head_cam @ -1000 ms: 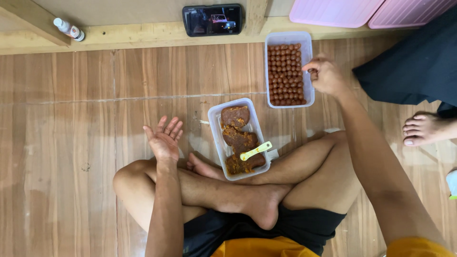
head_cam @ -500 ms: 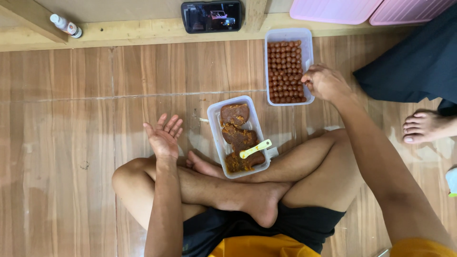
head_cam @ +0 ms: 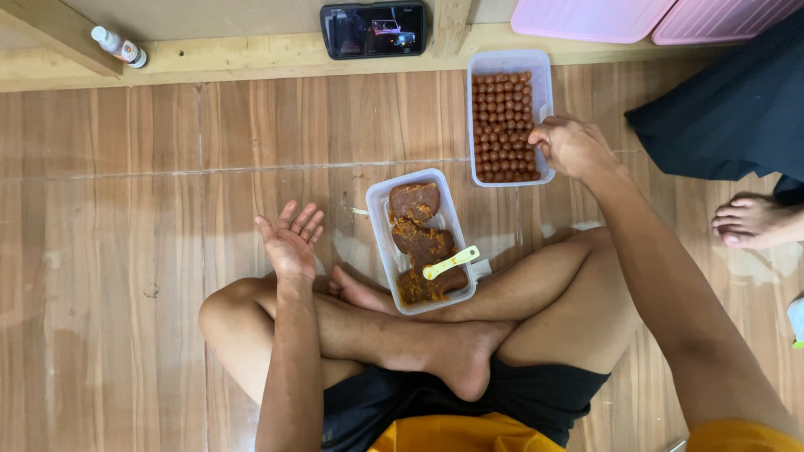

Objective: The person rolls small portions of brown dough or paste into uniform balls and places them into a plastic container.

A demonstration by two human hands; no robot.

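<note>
The person sits cross-legged on a floor [head_cam: 126,251] of smooth, glossy wood-grain planks. The right hand [head_cam: 572,146] rests at the lower right edge of a clear, rectangular plastic tub [head_cam: 543,84] with rounded corners, fingers curled down over its rim; whether they pinch anything I cannot tell. That tub lies near the pale wooden ledge [head_cam: 251,54] at the top of the view and is filled in close rows with small, round, reddish-brown balls [head_cam: 501,117], all much alike and smooth-skinned. The left hand [head_cam: 291,243] is empty, palm turned up and fingers loosely spread, its wrist resting over the left knee. Between the two hands, touching the shin and a bare foot, lies a second clear tub [head_cam: 377,243] of the same shape, holding rough, dark brown lumps [head_cam: 419,238] of coarse paste flecked with orange, pressed flat and sticky-looking. A pale yellow plastic spoon [head_cam: 450,263] lies aslant across the lower lumps, its handle reaching toward the tub's right rim. On the ledge, a dark phone [head_cam: 373,29] lies flat and a small white bottle [head_cam: 119,47] lies on its side. Two pink plastic lids [head_cam: 653,15] show at the upper right, and another person's bare foot [head_cam: 754,221] rests on the floor at the right edge.
</note>
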